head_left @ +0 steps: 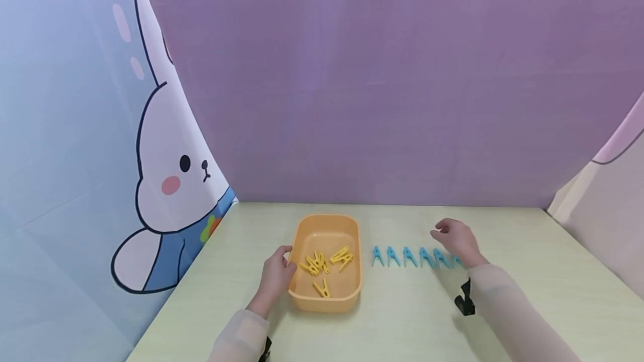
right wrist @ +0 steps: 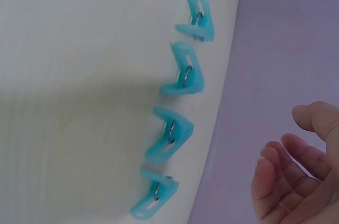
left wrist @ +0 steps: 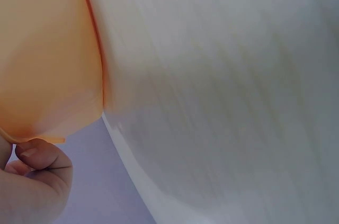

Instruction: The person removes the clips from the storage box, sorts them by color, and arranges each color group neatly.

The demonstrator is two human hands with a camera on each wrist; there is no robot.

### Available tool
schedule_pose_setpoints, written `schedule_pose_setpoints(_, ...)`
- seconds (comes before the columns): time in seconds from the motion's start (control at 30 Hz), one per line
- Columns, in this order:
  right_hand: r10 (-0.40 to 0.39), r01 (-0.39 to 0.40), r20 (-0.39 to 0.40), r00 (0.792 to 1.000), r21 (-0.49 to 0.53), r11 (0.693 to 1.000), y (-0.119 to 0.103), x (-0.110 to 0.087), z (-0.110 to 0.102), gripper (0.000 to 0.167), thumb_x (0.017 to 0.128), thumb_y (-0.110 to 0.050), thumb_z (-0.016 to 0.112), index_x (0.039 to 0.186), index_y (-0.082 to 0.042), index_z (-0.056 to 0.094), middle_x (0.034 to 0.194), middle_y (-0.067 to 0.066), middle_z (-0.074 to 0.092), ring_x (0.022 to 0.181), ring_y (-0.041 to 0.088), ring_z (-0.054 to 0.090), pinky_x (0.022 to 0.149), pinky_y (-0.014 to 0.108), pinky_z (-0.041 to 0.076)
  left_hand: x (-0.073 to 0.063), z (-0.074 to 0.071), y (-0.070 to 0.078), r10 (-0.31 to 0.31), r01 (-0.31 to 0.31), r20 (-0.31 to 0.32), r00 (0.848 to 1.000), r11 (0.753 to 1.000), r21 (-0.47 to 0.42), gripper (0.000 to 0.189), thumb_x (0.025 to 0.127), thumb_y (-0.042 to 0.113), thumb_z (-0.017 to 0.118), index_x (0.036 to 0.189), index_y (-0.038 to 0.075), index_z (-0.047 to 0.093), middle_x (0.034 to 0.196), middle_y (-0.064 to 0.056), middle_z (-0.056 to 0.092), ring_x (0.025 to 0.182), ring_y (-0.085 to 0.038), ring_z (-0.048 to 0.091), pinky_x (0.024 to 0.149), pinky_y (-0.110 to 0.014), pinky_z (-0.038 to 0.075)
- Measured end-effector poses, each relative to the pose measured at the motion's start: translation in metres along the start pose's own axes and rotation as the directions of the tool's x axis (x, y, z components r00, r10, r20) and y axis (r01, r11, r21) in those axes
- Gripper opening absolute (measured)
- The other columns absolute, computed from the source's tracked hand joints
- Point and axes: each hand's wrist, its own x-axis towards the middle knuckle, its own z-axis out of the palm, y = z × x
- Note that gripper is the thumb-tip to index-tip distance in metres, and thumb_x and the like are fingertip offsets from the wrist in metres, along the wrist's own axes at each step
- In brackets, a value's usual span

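Note:
An orange plastic basin [head_left: 327, 301] stands on the table with several yellow clothespins [head_left: 322, 261] lying loose inside it. My left hand [head_left: 276, 272] grips the basin's left rim between thumb and fingers; in the left wrist view the curled fingers [left wrist: 42, 155] meet the rim's edge. To the right of the basin, several blue clothespins [head_left: 409, 257] lie in a row. Over the right end of that row hovers my right hand [head_left: 457, 241], fingers loosely bent. Nothing is between its thumb and fingers [right wrist: 296, 155] in the right wrist view. My right hand and forearm partly cover the rightmost clothespins.
The pale wooden table [head_left: 402, 323] reaches back to a purple cloth backdrop [head_left: 382, 82]. On the left hangs a blue curtain [head_left: 60, 155] with a cartoon rabbit. A black wrist device [head_left: 465, 299] is strapped to the right forearm.

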Motion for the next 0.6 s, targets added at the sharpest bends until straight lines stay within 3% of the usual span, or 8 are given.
schedule_pose_setpoints(0.6,-0.071,0.071,-0.023,0.997,0.037,0.997,-0.028,0.012,0.012,0.029,0.086,-0.016,0.060,0.104,0.007,0.059,0.092,0.017,0.059,0.082,0.030,0.054,0.071,0.044,0.044,-0.001,0.000,0.002,-0.008,0.008,0.004,1.000,1.000,0.000,0.039,0.078,-0.005,0.054,0.116,-0.007,0.054,0.062,-0.001,0.039,0.049,-0.011,0.036,0.043,-0.023,0.033)
